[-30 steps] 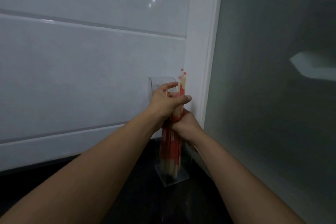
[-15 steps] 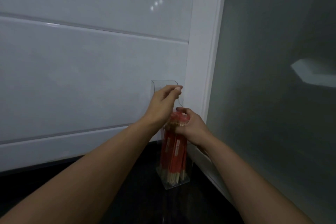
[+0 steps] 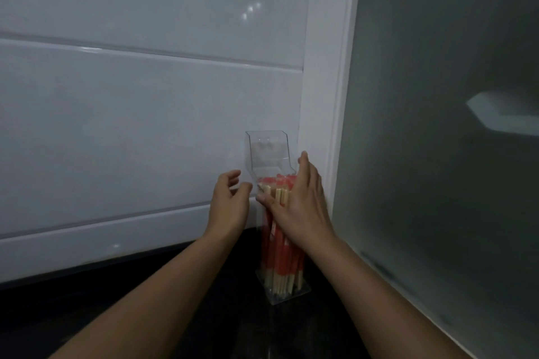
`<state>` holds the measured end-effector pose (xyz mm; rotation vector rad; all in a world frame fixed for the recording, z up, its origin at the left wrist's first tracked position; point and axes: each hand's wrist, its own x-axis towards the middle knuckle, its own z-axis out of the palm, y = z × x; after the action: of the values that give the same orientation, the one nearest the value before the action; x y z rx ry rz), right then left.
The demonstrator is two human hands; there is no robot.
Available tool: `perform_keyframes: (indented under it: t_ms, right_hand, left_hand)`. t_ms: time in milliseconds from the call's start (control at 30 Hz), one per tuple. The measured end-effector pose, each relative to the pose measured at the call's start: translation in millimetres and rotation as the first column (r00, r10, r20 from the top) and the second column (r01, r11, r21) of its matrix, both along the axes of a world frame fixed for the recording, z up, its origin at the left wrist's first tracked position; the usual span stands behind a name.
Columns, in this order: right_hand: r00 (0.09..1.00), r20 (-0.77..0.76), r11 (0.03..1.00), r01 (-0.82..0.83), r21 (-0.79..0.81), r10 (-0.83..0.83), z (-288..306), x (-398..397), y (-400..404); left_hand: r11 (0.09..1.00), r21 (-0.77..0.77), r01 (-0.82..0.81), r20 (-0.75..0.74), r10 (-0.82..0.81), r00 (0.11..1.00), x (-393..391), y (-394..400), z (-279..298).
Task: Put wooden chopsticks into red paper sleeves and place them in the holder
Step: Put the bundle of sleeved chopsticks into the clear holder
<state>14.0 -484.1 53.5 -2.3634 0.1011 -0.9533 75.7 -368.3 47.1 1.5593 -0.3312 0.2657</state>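
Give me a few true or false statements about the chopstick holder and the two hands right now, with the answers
1. The sleeved chopsticks stand upright inside the clear holder. True.
2. The left hand grips a bundle of chopsticks. False: it is open and empty, beside the holder.
3. The right hand lies against the holder's front and right side. True.
4. The holder lies on its side on the dark counter. False: it stands upright, in the corner.
5. The sleeves are blue. False: they are red.
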Motion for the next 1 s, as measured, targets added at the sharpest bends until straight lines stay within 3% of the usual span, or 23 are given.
perform_keyframes:
  t_ms: [167,367,433,533,667,733,833,1000]
  right_hand:
    - [0.998,0.019,0.962,-0.063,0.266,0.060,-11,-15,-12]
    - [0.992,-0.099,0.913,0.113,0.393,-0.081,-32,-21,-9]
    - [0.984,-0.172,0.937,0.099,0.336,-0.042,-37,-24,1]
    - [0.970,-0.215,0.982,0.139,0.124,-0.110,-41,-26,16]
    - [0.963,-0.083,0.965,0.250,-0.074,-0.256,-56,-24,26]
    - [0.975,-0.036,0.974,0.216,-0.068,-0.219,-61,-28,27]
    - [0.985,-0.104,0.990,0.135,-0.030,-0.137,-62,-34,29]
    - [0.977,-0.091,0.977,0.182,-0.110,-0.192,-50,-32,24]
  left_hand:
    - [0.983,0.061,0.174,-0.041,-0.172,0.984,-9,0,-1]
    - [0.969,0.099,0.227,0.003,-0.229,0.974,-14,-3,-6]
    - [0.973,0.078,0.218,0.006,-0.219,0.976,-16,-6,-2]
    - [0.979,0.051,0.195,0.017,-0.196,0.980,-14,-10,3]
    - [0.984,0.053,0.171,0.015,-0.173,0.985,-13,-13,-2]
    - [0.987,0.056,0.149,0.015,-0.150,0.989,-12,-15,-3]
    - [0.989,0.024,0.149,-0.031,-0.148,0.988,-10,-16,3]
    - [0.986,-0.100,0.135,-0.180,-0.151,0.972,-2,-15,15]
